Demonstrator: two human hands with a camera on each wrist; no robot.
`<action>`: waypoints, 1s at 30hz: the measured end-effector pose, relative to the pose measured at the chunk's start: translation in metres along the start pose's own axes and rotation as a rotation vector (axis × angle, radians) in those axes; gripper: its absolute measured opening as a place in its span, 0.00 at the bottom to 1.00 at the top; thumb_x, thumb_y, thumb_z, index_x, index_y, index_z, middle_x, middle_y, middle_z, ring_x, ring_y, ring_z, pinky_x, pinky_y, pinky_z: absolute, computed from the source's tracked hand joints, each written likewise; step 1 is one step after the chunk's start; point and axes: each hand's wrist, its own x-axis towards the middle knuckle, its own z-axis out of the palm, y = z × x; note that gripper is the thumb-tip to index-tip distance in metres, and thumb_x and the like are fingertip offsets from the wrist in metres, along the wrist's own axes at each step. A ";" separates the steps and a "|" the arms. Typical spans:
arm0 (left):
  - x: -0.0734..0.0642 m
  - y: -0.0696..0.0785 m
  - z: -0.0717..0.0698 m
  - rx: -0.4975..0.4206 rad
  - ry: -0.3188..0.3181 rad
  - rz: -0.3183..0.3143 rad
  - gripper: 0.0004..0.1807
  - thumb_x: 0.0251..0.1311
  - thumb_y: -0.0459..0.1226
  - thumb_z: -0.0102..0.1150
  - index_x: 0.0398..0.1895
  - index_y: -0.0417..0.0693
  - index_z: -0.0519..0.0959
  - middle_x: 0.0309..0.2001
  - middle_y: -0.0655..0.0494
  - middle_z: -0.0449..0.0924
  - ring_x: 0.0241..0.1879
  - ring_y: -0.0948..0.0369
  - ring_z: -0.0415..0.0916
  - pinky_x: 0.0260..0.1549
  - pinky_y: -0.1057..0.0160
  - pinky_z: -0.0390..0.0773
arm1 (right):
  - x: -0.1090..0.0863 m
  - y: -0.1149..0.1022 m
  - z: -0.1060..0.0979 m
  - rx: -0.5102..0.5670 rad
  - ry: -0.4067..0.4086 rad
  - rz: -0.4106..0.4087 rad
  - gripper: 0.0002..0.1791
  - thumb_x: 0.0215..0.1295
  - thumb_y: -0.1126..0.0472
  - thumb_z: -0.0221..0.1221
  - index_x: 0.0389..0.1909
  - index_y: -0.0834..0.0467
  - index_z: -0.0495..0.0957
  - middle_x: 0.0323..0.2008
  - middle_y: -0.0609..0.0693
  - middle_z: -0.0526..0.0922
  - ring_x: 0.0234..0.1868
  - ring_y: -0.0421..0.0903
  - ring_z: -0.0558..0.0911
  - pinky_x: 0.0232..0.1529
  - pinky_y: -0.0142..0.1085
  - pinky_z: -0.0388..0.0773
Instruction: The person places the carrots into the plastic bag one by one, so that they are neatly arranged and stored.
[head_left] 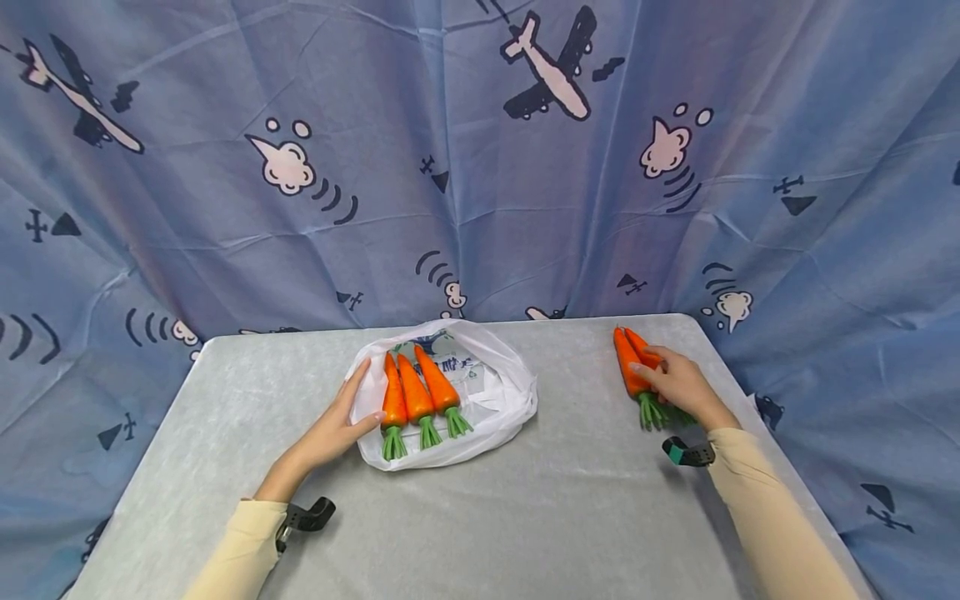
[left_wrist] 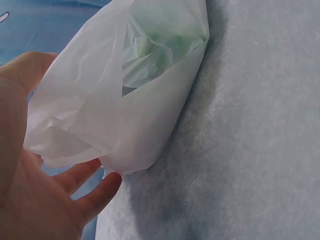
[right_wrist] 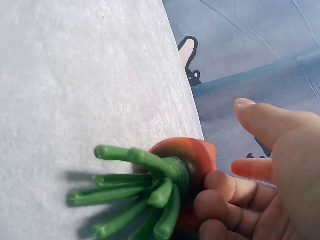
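Note:
Three orange carrots (head_left: 415, 390) with green stalks lie side by side in the mouth of a white plastic bag (head_left: 517, 404). My left hand (head_left: 333, 429) spreads at the bag's left side, its thumb tip beside the leftmost carrot. In the left wrist view, fairly straight fingers (left_wrist: 102, 192) touch the bag's edge, and the bag partly covers the hand. At the table's right, two more carrots (head_left: 628, 367) lie together. Over them is my right hand (head_left: 682, 387). In the right wrist view its fingertips (right_wrist: 207, 202) meet one carrot's side, and the thumb stands away from it.
A pale grey table (head_left: 480, 533) carries the bag and carrots. Behind it and around its sides hangs a blue curtain (head_left: 375, 208) with printed airplanes. The pair of carrots is close to the table's right edge.

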 end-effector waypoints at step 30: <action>-0.003 -0.005 0.000 -0.003 0.023 0.016 0.49 0.66 0.44 0.60 0.81 0.57 0.39 0.81 0.42 0.37 0.78 0.38 0.39 0.72 0.30 0.45 | 0.013 -0.014 0.009 -0.132 0.027 0.016 0.39 0.66 0.43 0.61 0.65 0.70 0.71 0.32 0.64 0.79 0.32 0.52 0.74 0.31 0.38 0.68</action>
